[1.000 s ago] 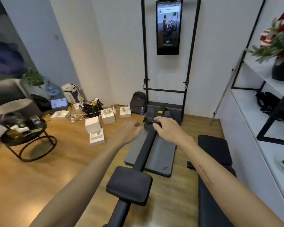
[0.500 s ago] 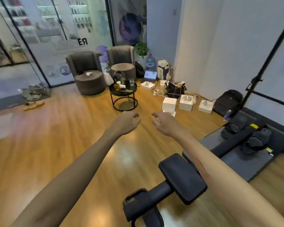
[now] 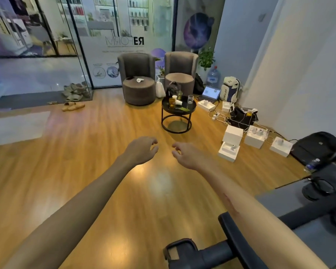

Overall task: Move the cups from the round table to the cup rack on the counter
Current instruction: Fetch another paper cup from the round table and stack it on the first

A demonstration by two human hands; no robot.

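A black round table stands across the wooden floor, ahead and slightly right. On it are a clear glass, an amber glass, a white cup lying on its side and another glass at the back. My left hand and my right hand are stretched out in front of me at mid-height, well short of the table. Both hold nothing, with fingers loosely curled and apart. No cup rack or counter is in view.
Two grey armchairs stand behind the table by a glass wall. White boxes, cables and bags lie along the right wall. A black exercise machine fills the lower right. Slippers sit at left.
The view has swung left from the wall and machine toward the round table, which now sits nearer the middle. My right hand has left the machine's handle; both hands hang free.
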